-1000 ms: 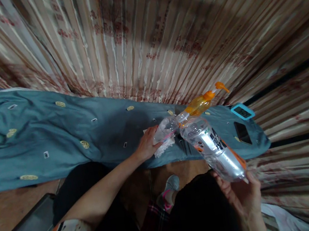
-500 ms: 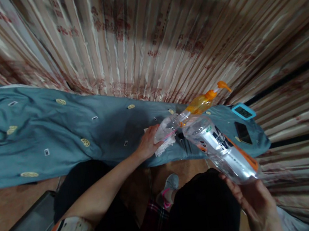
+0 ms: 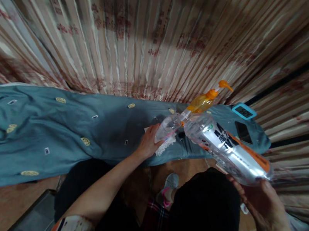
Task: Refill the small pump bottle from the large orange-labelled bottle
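Note:
My right hand (image 3: pixel 262 204) grips the bottom of a large clear plastic bottle (image 3: pixel 226 147) with an orange and black label, tilted with its mouth pointing at a smaller bottle. My left hand (image 3: pixel 149 143) holds that small clear bottle (image 3: pixel 168 127) down on its side on the blue-green cloth (image 3: pixel 58 138), over a white lacy cloth (image 3: pixel 164 147). The two bottle mouths meet near an orange pump bottle (image 3: pixel 202 102).
A light-blue framed digital timer (image 3: pixel 243 111) and a dark phone (image 3: pixel 242 132) lie at the cloth's right end. Striped floral curtains (image 3: pixel 142 35) hang behind. My grey shoe (image 3: pixel 170 185) rests on the brown floor below. A dark metal edge sits at lower left.
My right hand has lowered and shifted right, tilting the large bottle's base further down and right. My left hand and the small bottle stay put.

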A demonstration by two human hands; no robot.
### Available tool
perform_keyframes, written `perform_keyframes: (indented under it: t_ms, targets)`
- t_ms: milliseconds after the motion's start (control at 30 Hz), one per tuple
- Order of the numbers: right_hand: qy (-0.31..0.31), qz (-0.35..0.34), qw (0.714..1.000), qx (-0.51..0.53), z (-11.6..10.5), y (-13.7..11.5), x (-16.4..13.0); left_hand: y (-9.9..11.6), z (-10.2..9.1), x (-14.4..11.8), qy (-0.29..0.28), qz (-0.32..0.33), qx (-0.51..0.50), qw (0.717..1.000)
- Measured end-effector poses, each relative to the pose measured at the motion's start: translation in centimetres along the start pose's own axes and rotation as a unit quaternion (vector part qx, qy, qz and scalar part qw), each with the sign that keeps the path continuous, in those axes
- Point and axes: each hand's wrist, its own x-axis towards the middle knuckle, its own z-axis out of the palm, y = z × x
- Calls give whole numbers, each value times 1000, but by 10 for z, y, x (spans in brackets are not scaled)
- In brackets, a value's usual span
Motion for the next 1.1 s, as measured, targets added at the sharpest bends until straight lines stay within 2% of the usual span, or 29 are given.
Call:
perform_keyframes:
  t_ms: [167, 300, 667, 833, 1100]
  targets:
    - [-11, -26, 1000, -14, 20, -9, -12, 3, -1, -1, -5, -6, -2, 1000]
    - [-4, -49, 998, -38, 25, -12, -14, 2, 0, -1, 0, -4, -10, 1000]
    - [-13, -73, 996, -45, -11, -5, 12, 5, -2, -1, 8, -5, -24, 1000]
    - [-34, -95, 993, -67, -14, -6, 11, 7, -3, -1, -13, -15, 2, 1000]
    - [-28, -92, 992, -77, -12, -12, 10, 5, -1, 0, -7, -5, 16, 1000]
